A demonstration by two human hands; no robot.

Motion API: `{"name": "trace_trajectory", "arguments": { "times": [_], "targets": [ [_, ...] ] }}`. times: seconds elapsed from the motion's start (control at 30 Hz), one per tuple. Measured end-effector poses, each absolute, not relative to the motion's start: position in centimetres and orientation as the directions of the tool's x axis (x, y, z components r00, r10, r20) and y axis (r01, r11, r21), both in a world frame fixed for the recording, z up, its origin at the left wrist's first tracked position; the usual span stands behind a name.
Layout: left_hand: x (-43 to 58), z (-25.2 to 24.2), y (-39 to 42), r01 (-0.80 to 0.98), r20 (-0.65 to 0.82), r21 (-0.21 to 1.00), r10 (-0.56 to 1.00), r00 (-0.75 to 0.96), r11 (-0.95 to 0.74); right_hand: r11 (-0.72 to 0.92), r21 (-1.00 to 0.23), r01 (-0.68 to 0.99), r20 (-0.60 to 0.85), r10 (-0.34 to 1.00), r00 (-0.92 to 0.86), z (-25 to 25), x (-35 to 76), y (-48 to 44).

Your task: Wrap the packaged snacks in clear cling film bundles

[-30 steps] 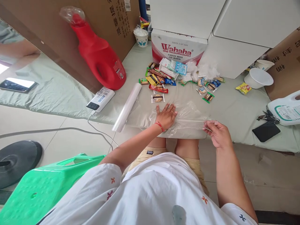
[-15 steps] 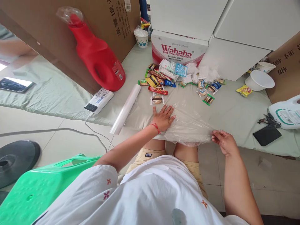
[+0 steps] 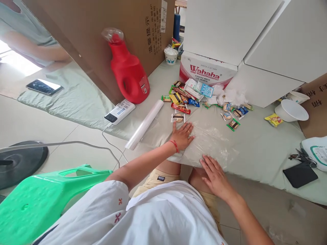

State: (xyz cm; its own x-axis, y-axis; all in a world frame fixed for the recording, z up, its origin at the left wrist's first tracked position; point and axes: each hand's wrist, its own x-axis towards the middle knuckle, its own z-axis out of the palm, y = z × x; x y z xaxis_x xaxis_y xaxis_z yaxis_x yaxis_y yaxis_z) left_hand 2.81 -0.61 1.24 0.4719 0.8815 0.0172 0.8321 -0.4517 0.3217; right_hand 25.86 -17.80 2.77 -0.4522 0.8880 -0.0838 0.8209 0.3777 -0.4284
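Note:
A sheet of clear plastic film (image 3: 204, 139) lies spread on the cloth-covered table in front of me. My left hand (image 3: 182, 136), with a red string at the wrist, rests flat on the film with fingers spread. My right hand (image 3: 214, 175) lies at the table's front edge, its outstretched fingertips on the near part of the film. Neither hand grips anything. Left of the film is a whitish roll of plastic (image 3: 144, 125), lying slantwise. Just beyond my left hand's fingertips sits a wrapped biscuit (image 3: 178, 118).
Several wrapped snacks (image 3: 182, 97) are heaped before a Wahaha box (image 3: 204, 69). A red jug (image 3: 130, 73), a power bank (image 3: 120, 112) and a phone (image 3: 44, 86) are leftward. White bowls (image 3: 291, 110), keys and a black pouch (image 3: 300, 174) are rightward. A green stool (image 3: 48, 190) stands below left.
My right hand has let go of the film's right edge and moved left, now flat at the front edge. The film lies flatter. My left hand stays on it. The view has shifted.

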Motion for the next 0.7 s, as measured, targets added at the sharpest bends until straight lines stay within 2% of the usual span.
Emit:
{"name": "trace_trajectory", "arguments": {
  "times": [0.07, 0.13, 0.2, 0.23, 0.3, 0.33, 0.47, 0.53, 0.6, 0.7],
  "targets": [
    [2.1, 1.2, -0.6, 0.808, 0.005, 0.315, 0.852, 0.523, -0.498, 0.326, -0.560, 0.762, -0.202, 0.838, -0.507, 3.4, 27.3, -18.2],
    [1.7, 1.2, -0.5, 0.795, -0.002, 0.311, 0.836, 0.549, -0.521, 0.205, -0.686, 0.698, -0.308, 0.788, -0.534, 5.1, 29.2, -16.2],
    [1.5, 1.2, -0.5, 0.795, 0.005, 0.308, 0.837, 0.548, -0.523, 0.049, -0.722, 0.690, -0.335, 0.848, -0.411, 6.8, 30.1, -11.7],
    [1.6, 1.1, -0.5, 0.797, 0.013, 0.307, 0.839, 0.544, -0.521, 0.010, -0.710, 0.704, -0.282, 0.912, -0.297, 7.4, 30.0, -8.8],
    [1.6, 1.0, -0.6, 0.797, 0.028, 0.309, 0.842, 0.538, -0.519, 0.047, -0.638, 0.769, -0.095, 0.986, -0.138, 8.1, 28.6, -2.1],
    [1.6, 1.0, -0.6, 0.796, 0.033, 0.311, 0.843, 0.536, -0.519, 0.067, -0.558, 0.827, -0.011, 0.996, -0.088, 8.2, 27.4, 1.3],
    [1.5, 0.7, -0.6, 0.790, 0.034, 0.320, 0.840, 0.542, -0.523, 0.078, -0.247, 0.966, 0.174, 0.984, -0.035, 7.7, 21.6, 12.9],
    [1.4, 0.7, -0.6, 0.790, 0.034, 0.321, 0.840, 0.542, -0.523, 0.099, -0.134, 0.986, 0.199, 0.977, -0.072, 7.6, 19.3, 16.9],
    [1.4, 0.8, -0.5, 0.791, 0.031, 0.324, 0.841, 0.540, -0.520, 0.111, -0.055, 0.992, 0.159, 0.982, -0.101, 7.6, 18.2, 19.4],
    [1.3, 0.9, -0.5, 0.790, 0.018, 0.339, 0.843, 0.538, -0.511, 0.098, -0.019, 0.995, 0.118, 0.988, -0.095, 8.0, 18.7, 20.6]
  ]
}}
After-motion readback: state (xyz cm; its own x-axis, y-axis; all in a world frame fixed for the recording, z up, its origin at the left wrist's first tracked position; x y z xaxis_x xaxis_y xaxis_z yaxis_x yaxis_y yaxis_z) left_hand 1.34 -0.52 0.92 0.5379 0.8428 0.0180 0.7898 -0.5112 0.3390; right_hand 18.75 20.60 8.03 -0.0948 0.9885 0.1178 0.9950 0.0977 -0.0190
